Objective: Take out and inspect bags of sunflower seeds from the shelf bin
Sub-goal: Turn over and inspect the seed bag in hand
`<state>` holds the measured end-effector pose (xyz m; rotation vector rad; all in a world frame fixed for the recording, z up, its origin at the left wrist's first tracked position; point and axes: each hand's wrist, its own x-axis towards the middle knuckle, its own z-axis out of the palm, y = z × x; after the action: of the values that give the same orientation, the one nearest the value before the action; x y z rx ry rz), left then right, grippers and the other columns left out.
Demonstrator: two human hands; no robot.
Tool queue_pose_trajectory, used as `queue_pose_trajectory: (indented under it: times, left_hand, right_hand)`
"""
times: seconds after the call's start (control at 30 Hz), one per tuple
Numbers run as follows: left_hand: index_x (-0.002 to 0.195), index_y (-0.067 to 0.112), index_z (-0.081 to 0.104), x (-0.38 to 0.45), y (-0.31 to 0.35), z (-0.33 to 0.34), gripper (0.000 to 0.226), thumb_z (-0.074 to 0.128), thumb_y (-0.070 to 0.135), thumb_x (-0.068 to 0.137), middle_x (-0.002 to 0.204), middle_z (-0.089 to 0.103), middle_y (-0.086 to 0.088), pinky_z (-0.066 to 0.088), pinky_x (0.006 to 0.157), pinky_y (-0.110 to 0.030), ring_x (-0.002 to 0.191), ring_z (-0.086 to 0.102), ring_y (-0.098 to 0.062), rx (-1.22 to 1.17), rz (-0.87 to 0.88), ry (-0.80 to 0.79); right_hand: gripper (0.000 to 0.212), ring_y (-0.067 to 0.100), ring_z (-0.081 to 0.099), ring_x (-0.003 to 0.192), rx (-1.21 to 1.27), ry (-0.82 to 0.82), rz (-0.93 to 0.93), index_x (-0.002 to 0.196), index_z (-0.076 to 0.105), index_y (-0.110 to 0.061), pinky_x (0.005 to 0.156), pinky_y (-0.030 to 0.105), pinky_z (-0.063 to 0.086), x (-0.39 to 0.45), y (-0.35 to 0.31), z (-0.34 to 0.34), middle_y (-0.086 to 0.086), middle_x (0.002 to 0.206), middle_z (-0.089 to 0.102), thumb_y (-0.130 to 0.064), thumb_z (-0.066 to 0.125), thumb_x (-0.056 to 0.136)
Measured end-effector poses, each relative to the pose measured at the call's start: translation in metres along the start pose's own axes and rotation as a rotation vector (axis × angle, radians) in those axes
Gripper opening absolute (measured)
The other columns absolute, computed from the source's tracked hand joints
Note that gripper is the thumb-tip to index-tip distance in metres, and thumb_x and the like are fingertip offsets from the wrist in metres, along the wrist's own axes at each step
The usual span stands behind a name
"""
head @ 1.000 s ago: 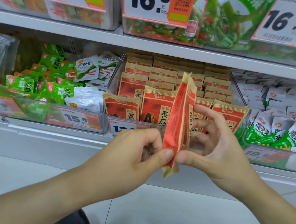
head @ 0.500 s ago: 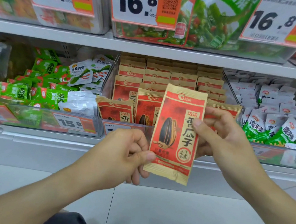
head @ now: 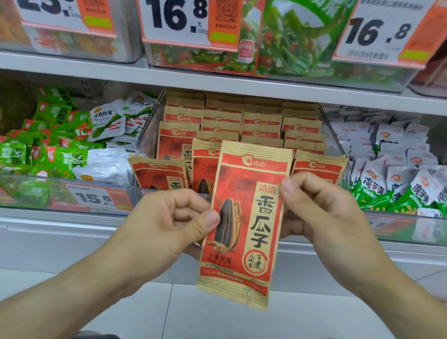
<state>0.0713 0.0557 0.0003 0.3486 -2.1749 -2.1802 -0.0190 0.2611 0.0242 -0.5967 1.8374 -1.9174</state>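
Both hands are clamped on one bag: our left hand pinches the left edge of the red-and-tan paper-look sunflower seed bag, thumb pressed on the printed front at mid-height with the fingers curled behind, and our right hand pinches the right edge a little higher, thumb tip on the front near the upper characters.

Position: bag is out of the bin, held upright with a slight tilt, printed front facing us, in front of the clear plastic shelf bin that holds the remaining matching seed bags in upright rows. Its lower end hangs below the shelf lip.

Step in hand, as we judge it: front-face inspection.

Notes for doing it well:
- Keep the pinches at the side edges so thumbs cover as little print as possible; the left thumb sits just beside the seed picture.
- Grip lightly. The bag looks thin and flexible, so hard pinching would likely crease the face or crush seeds.
- Check top and bottom crimped seals for gaps or tears; both ends are in view and look flat, though the small print at the bottom is too blurred to read.
- Back face is not visible; we would expect to turn the bag about its long axis, one hand leading, to check it.

Neighbours: green snack packets in the bin to the left, white-and-green packets to the right, both well apart from the held bag. White-and-orange price tags hang on the upper shelf.

Risk: brushing the leaning front-row bag on return.
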Motion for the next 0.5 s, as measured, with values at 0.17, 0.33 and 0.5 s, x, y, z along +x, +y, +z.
queue_pose_trajectory:
  times: [0.17,0.33,0.5]
  left_hand:
    - [0.128,0.031,0.057,-0.004,-0.003,0.006,0.042,0.062,0.027,0.086,0.1,0.077,0.005,0.059,0.078,-0.03,0.092,0.074,-0.014,0.201,0.144,0.083]
    - [0.116,0.057,0.061,-0.013,0.005,0.025,0.03,0.05,0.051,0.088,0.105,0.073,0.03,0.055,0.076,-0.015,0.099,0.069,0.006,0.153,0.097,-0.06]
    - [0.118,0.056,0.065,-0.015,0.006,0.032,0.038,0.048,0.071,0.087,0.098,0.075,-0.01,0.056,0.086,-0.043,0.084,0.071,-0.024,0.13,0.01,-0.163]
  right_hand:
    - [0.032,0.026,0.076,0.072,-0.061,0.099,-0.038,0.089,0.061,0.0,0.053,0.032,0.061,-0.003,0.008,0.01,0.013,0.083,0.077,-0.032,0.062,0.083]
    - [0.022,0.027,0.071,0.067,0.021,0.073,-0.082,0.078,0.067,-0.015,0.049,0.039,0.059,-0.012,0.018,0.026,0.015,0.078,0.071,-0.035,0.076,0.08]
    - [0.027,0.03,0.069,0.061,0.125,0.071,-0.045,0.086,0.062,-0.008,0.046,0.04,0.057,-0.02,0.023,0.04,0.02,0.078,0.066,-0.034,0.07,0.085]
